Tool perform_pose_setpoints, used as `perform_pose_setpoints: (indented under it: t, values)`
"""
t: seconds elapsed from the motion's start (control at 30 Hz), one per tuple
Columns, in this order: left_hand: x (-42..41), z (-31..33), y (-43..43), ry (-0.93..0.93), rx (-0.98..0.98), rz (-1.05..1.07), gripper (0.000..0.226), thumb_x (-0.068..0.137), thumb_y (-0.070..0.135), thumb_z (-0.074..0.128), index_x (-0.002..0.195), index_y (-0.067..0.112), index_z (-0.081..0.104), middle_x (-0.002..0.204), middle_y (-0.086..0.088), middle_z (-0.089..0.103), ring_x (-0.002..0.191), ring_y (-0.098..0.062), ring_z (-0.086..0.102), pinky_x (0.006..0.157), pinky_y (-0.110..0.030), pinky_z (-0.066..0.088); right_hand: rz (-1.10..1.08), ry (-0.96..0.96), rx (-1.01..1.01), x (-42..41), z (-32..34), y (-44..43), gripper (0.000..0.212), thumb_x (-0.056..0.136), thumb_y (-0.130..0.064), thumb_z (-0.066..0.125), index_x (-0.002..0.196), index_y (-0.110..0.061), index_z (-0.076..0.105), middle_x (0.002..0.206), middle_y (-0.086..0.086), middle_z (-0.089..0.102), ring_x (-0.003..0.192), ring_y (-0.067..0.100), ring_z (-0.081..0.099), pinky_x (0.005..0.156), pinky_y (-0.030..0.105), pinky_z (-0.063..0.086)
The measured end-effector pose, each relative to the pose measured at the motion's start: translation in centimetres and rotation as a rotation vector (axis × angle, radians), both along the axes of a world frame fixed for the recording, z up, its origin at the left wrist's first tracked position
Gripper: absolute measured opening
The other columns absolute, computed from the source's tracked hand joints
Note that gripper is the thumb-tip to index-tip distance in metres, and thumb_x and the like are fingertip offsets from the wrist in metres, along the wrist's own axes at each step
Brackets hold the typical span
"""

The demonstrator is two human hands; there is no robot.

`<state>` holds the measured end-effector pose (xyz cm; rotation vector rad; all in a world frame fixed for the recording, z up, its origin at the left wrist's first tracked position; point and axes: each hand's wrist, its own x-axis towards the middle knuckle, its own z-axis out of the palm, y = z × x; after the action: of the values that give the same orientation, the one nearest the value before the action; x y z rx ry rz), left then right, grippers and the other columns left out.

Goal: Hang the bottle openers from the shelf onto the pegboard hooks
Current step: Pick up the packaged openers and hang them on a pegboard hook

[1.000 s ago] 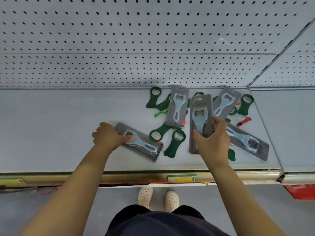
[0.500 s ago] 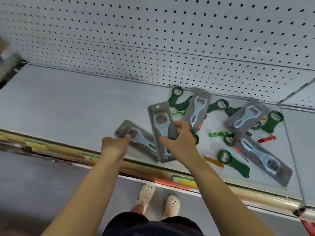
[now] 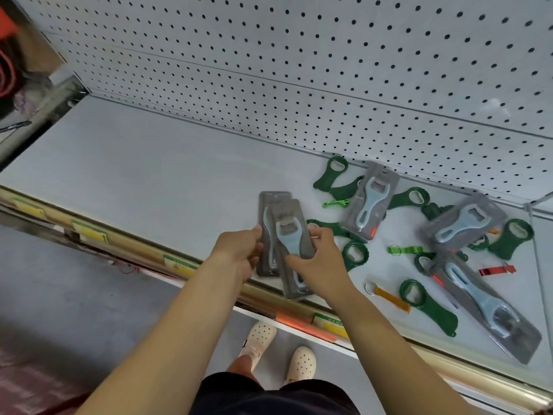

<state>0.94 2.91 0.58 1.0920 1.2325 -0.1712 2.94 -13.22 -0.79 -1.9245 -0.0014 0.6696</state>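
Two grey carded packs, each with a light-blue bottle opener, are held together above the shelf's front edge. My left hand (image 3: 239, 250) grips the rear pack (image 3: 267, 205) by its left side. My right hand (image 3: 317, 262) grips the front pack (image 3: 291, 232), which overlaps the rear one. More carded openers (image 3: 369, 202) (image 3: 462, 226) (image 3: 487, 310) lie on the grey shelf (image 3: 149, 175) to the right, among several loose green openers (image 3: 330, 172) (image 3: 425, 307). The white pegboard (image 3: 329, 70) rises behind the shelf; no hooks show on it.
Small green (image 3: 335, 203), orange (image 3: 392, 299) and red (image 3: 496, 270) keychain openers lie between the packs. The shelf's front rail (image 3: 89, 232) carries price labels. My feet in white shoes (image 3: 260, 339) stand on the floor below. A neighbouring shelf bay shows at far left.
The camera view swung left. My left hand lifted its pack upright and my right hand carried its pack leftward until the two packs overlap between my hands.
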Motion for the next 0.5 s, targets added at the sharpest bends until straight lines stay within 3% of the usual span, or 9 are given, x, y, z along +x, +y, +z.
perform_pose_setpoints:
  t: [0.07, 0.13, 0.17, 0.2, 0.27, 0.33, 0.43, 0.5]
  values:
    - [-0.2, -0.2, -0.2, 0.035, 0.049, -0.039, 0.021, 0.098, 0.026, 0.066, 0.092, 0.006, 0.069, 0.074, -0.002, 0.064, 0.061, -0.012, 0.057, 0.051, -0.022, 0.047, -0.048, 0.049, 0.038, 0.1, -0.1, 0.0, 0.060, 0.080, -0.017, 0.079, 0.125, -0.026, 0.041, 0.117, -0.001, 0.067, 0.099, 0.012, 0.069, 0.074, 0.023, 0.060]
    - [-0.6, -0.1, -0.7, 0.063, 0.114, -0.053, 0.032, 0.099, 0.026, 0.063, 0.112, -0.002, 0.069, 0.108, -0.011, 0.074, 0.102, -0.025, 0.071, 0.082, -0.031, 0.059, -0.082, 0.105, 0.088, 0.1, -0.1, -0.2, 0.058, 0.080, -0.015, 0.080, 0.122, -0.027, 0.042, 0.118, 0.000, 0.069, 0.100, 0.012, 0.069, 0.080, 0.026, 0.060]
    - [-0.7, -0.1, -0.9, 0.069, 0.134, -0.062, 0.034, 0.100, 0.025, 0.061, 0.117, -0.004, 0.068, 0.122, -0.015, 0.070, 0.119, -0.030, 0.064, 0.092, -0.034, 0.056, -0.092, 0.124, 0.110, 0.0, 0.1, -0.3, 0.057, 0.080, -0.014, 0.080, 0.120, -0.027, 0.042, 0.118, 0.000, 0.068, 0.101, 0.012, 0.069, 0.080, 0.024, 0.059]
    - [-0.9, 0.0, -1.0, 0.064, 0.161, -0.079, 0.031, 0.101, 0.023, 0.059, 0.115, -0.004, 0.068, 0.123, -0.014, 0.069, 0.119, -0.029, 0.062, 0.087, -0.032, 0.057, -0.102, 0.136, 0.132, -0.1, 0.2, -0.3, 0.056, 0.081, -0.014, 0.080, 0.120, -0.027, 0.042, 0.118, -0.001, 0.068, 0.101, 0.012, 0.069, 0.078, 0.023, 0.059]
    - [-1.2, 0.6, -1.5, 0.033, 0.178, -0.120, 0.025, 0.105, 0.019, 0.052, 0.099, 0.002, 0.069, 0.104, -0.009, 0.071, 0.091, -0.014, 0.065, 0.066, -0.024, 0.052, -0.126, 0.155, 0.187, -0.4, 0.5, -0.3, 0.057, 0.081, -0.013, 0.080, 0.122, -0.026, 0.042, 0.117, -0.001, 0.069, 0.101, 0.013, 0.070, 0.073, 0.021, 0.059]
    - [-1.6, 0.9, -1.8, 0.015, 0.192, -0.149, 0.023, 0.106, 0.021, 0.050, 0.100, 0.009, 0.069, 0.101, -0.007, 0.069, 0.081, -0.015, 0.063, 0.075, -0.025, 0.051, -0.178, 0.187, 0.265, -0.5, 0.7, -0.2, 0.060, 0.081, -0.013, 0.080, 0.126, -0.025, 0.042, 0.115, -0.001, 0.069, 0.101, 0.014, 0.071, 0.069, 0.022, 0.059]
    - [-1.9, 1.2, -1.8, -0.004, 0.177, -0.151, 0.025, 0.104, 0.030, 0.053, 0.096, 0.014, 0.071, 0.111, -0.012, 0.074, 0.104, -0.029, 0.069, 0.098, -0.042, 0.054, -0.244, 0.240, 0.351, -0.3, 0.6, 0.1, 0.064, 0.080, -0.010, 0.082, 0.129, -0.022, 0.043, 0.115, 0.002, 0.070, 0.103, 0.018, 0.072, 0.083, 0.033, 0.062]
    - [-1.9, 1.4, -1.5, -0.044, 0.140, -0.124, 0.027, 0.103, 0.031, 0.055, 0.106, 0.009, 0.069, 0.104, -0.011, 0.076, 0.097, -0.029, 0.072, 0.092, -0.043, 0.058, -0.237, 0.232, 0.343, -0.4, 0.4, 0.4, 0.065, 0.078, -0.009, 0.083, 0.128, -0.021, 0.043, 0.116, 0.004, 0.070, 0.104, 0.020, 0.072, 0.088, 0.039, 0.061]
